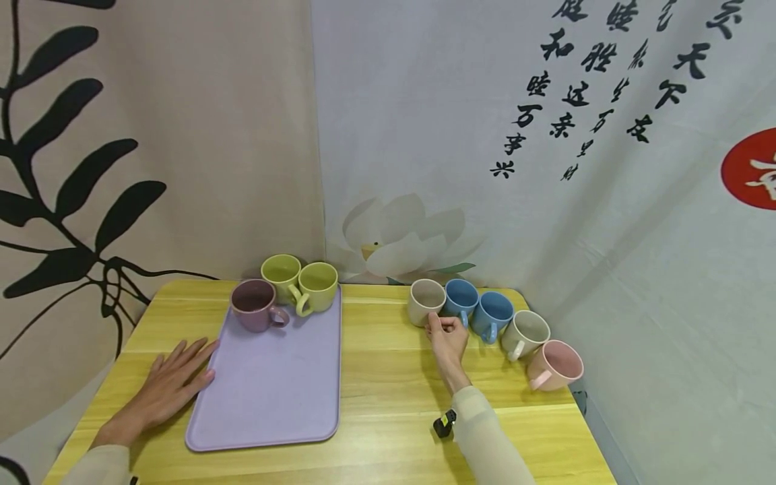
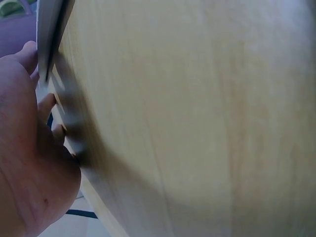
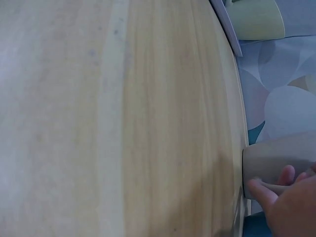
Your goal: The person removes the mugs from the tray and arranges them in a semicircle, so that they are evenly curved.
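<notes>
My right hand point(image 1: 448, 340) pinches the handle of a beige mug point(image 1: 426, 302), which stands at the back of the table. In the right wrist view, the thumb and fingers close around that handle, low on the mug point(image 3: 276, 153). My left hand point(image 1: 172, 387) lies with fingers spread at the left edge of a lilac tray point(image 1: 273, 391), the fingertips at its rim. Toward the tray's back stand a mauve mug point(image 1: 254, 306) and two yellow-green mugs, one point(image 1: 281, 273) behind the other point(image 1: 319, 286).
Right of the beige mug, a row curves forward: a blue mug point(image 1: 462, 296), a second blue mug point(image 1: 492, 313), an off-white mug point(image 1: 526, 333) and a pink mug point(image 1: 554, 365) near the right table edge. A printed curtain point(image 1: 418, 168) hangs right behind the wooden table point(image 1: 388, 404).
</notes>
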A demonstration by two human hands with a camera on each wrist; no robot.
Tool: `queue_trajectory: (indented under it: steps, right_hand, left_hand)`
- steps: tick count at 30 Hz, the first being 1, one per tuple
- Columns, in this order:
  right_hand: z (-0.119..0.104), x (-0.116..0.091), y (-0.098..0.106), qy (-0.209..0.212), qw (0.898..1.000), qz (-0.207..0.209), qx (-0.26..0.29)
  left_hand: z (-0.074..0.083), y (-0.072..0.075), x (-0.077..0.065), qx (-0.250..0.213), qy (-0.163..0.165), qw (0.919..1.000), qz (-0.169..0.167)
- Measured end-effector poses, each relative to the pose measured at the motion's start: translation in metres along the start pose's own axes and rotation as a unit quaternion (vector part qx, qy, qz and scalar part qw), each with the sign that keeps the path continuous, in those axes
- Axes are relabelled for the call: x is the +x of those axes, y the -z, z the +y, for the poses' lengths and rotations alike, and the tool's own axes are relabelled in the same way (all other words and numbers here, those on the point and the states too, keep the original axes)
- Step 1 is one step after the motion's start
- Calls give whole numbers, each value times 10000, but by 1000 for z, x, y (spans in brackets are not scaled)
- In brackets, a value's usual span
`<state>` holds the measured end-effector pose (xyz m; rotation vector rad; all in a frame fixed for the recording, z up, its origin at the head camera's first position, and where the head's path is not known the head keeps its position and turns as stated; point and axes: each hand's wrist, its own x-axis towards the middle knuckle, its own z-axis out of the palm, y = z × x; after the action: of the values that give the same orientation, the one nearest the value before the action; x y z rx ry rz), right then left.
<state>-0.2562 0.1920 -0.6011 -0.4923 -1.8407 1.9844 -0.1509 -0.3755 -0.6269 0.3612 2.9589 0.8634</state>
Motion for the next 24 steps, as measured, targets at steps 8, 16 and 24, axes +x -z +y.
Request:
queue_trajectory:
  steps: [8, 16, 24]
  right_hand:
    - [0, 1, 3, 71, 9998, -59, -199]
    - [1, 0, 5, 186, 9985, -32, -520]
    - [-1, -4, 9, 553, 9897, 70, -1322]
  left_hand:
    - [1, -1, 1, -4, 30, 10000, -29]
    - [0, -1, 0, -42, 41, 10000, -42]
    - [0, 0, 0, -74, 39, 10000, -46]
